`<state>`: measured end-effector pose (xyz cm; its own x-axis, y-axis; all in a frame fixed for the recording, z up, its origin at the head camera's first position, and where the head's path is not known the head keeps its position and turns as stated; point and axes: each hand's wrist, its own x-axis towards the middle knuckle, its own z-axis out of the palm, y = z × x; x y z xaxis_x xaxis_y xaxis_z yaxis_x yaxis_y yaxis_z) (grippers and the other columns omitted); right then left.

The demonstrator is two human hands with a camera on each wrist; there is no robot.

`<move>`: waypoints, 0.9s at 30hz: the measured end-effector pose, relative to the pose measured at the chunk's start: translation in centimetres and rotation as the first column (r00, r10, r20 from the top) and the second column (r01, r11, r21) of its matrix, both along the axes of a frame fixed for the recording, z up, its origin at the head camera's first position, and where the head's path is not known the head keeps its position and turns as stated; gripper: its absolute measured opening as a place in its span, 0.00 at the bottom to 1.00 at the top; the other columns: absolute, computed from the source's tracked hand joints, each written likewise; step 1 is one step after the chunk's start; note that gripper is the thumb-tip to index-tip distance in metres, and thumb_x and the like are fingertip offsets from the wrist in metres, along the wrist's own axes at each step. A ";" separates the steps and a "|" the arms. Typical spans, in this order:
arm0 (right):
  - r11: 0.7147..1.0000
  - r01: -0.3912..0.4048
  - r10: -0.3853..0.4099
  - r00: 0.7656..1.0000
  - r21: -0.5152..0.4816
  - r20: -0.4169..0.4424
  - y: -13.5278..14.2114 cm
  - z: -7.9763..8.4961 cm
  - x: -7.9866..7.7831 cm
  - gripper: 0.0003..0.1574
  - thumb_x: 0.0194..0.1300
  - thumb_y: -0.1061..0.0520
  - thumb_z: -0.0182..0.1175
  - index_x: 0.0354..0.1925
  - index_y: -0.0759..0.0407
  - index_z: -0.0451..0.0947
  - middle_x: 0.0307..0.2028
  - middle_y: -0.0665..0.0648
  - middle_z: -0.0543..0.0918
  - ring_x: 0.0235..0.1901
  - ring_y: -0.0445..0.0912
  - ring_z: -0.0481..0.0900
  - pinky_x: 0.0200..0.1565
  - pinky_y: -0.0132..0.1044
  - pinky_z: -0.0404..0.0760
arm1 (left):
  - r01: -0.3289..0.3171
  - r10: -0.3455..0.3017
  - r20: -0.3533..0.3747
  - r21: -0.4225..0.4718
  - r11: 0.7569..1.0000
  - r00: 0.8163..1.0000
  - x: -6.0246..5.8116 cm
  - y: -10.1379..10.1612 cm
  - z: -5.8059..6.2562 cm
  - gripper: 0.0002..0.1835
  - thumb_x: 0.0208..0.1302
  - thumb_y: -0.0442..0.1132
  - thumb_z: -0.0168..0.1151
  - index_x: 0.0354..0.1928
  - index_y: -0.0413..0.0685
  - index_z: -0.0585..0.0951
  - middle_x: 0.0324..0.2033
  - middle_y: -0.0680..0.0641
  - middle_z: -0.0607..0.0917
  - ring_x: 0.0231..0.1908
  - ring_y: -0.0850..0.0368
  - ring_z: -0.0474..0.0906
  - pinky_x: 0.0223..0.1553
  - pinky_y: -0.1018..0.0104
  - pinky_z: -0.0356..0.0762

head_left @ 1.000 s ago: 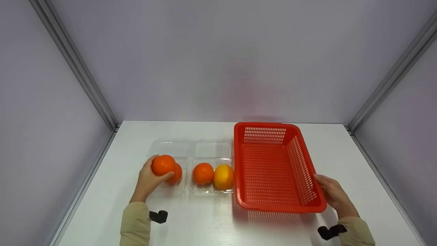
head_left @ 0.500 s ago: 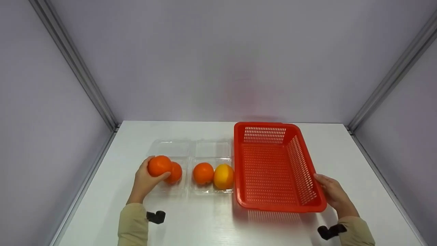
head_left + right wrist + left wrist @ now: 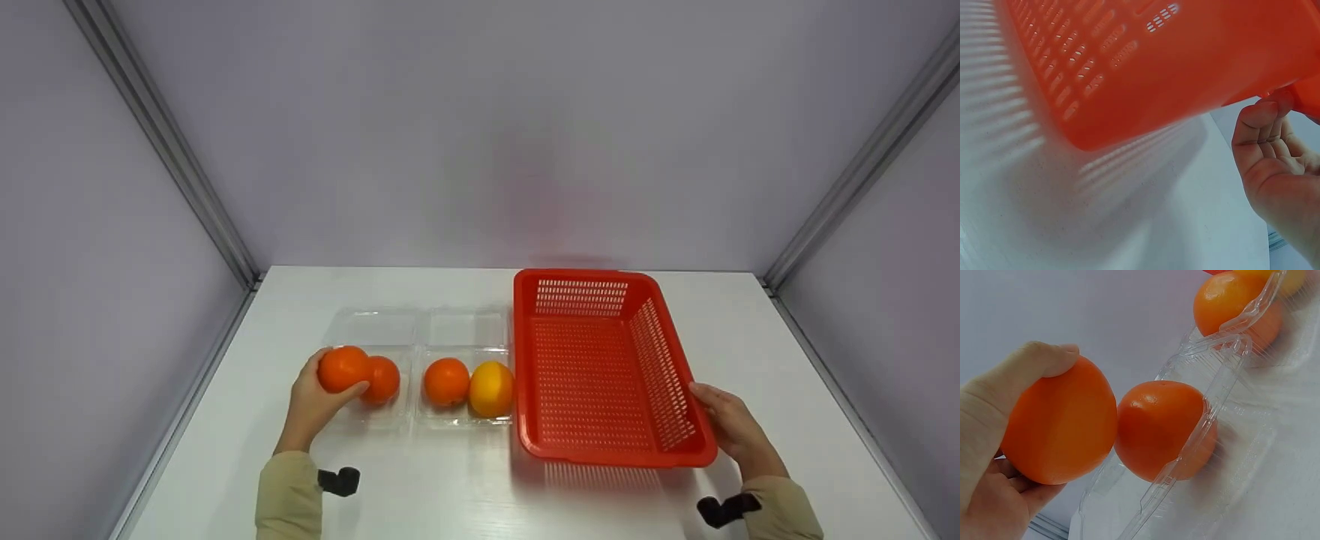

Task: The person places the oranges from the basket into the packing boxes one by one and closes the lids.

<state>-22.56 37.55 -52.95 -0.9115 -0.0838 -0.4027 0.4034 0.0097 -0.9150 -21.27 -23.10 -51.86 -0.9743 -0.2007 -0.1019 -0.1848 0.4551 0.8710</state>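
My left hand (image 3: 309, 403) grips an orange (image 3: 342, 368) between thumb and fingers, over the left part of a clear plastic clamshell box (image 3: 375, 328). In the left wrist view this orange's side is right against a second orange (image 3: 1163, 427), which sits in the same box. A third orange (image 3: 446, 381) and a yellow-orange fruit (image 3: 491, 390) sit side by side in the clear compartment to the right. My right hand (image 3: 735, 424) holds the right rim of a red plastic basket (image 3: 526, 375), the fingers curled under that rim in the right wrist view.
The basket stands on the white table (image 3: 420, 487) with nothing inside, its left side close beside the clear box. Grey wall panels (image 3: 465, 150) enclose the table at the back and both sides.
My left hand has shifted a little left and toward me with its orange, showing more of the orange behind. The right hand and basket have stayed put.
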 end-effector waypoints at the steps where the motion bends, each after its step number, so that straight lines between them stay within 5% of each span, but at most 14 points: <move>1: 1.000 0.003 -0.003 1.000 0.001 0.001 0.0 0.0 0.0 0.16 0.72 0.43 0.50 0.50 0.46 0.75 0.38 0.42 0.84 0.40 0.38 0.84 0.45 0.34 0.85 | -0.002 0.002 0.000 0.001 1.000 1.000 0.0 0.0 0.0 0.49 0.54 0.49 0.71 0.72 0.42 0.55 0.70 0.37 0.64 0.66 0.38 0.65 0.70 0.41 0.63; 13: 0.999 0.007 -0.006 1.000 -0.033 0.018 0.0 0.0 0.0 0.12 0.72 0.43 0.49 0.44 0.42 0.78 0.37 0.42 0.85 0.40 0.38 0.84 0.44 0.34 0.85 | -0.027 0.027 0.028 0.007 1.000 0.999 0.3 -0.6 -0.4 0.49 0.55 0.49 0.70 0.72 0.42 0.53 0.70 0.37 0.63 0.67 0.39 0.63 0.71 0.40 0.60; 27: 1.000 0.018 -0.019 0.999 0.005 0.030 0.0 0.1 0.0 0.19 0.70 0.41 0.52 0.52 0.48 0.74 0.38 0.42 0.84 0.40 0.38 0.83 0.45 0.34 0.85 | -0.063 0.063 0.031 0.011 0.998 0.998 0.6 -1.0 -1.1 0.50 0.55 0.49 0.71 0.72 0.41 0.53 0.70 0.36 0.63 0.66 0.39 0.63 0.71 0.41 0.61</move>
<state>-22.61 37.55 -52.88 -0.9003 -0.0650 -0.4304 0.4310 0.0065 -0.9023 -20.66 -24.10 -52.92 -0.9562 -0.2603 -0.1339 -0.2392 0.4315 0.8698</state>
